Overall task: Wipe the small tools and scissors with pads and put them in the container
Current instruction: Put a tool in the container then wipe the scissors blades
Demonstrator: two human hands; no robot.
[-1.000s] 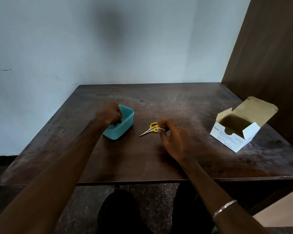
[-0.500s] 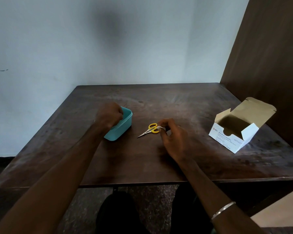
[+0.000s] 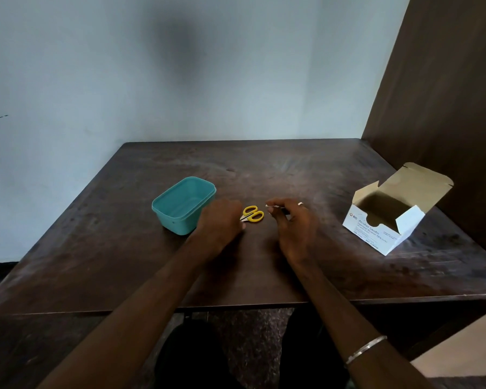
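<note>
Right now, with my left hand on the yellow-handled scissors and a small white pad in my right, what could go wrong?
The left hand covers the blades of the yellow-handled scissors, so the tips could prick a finger on lifting. The right hand only pinches the small white pad at its edge; it may slip during wiping. The teal plastic container sits close beside the left wrist and could get nudged.

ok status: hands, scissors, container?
Left hand on scissors blades, grip hidden. Right hand pinching white pad. Scissors on table, outside teal container. Nothing between them.
</note>
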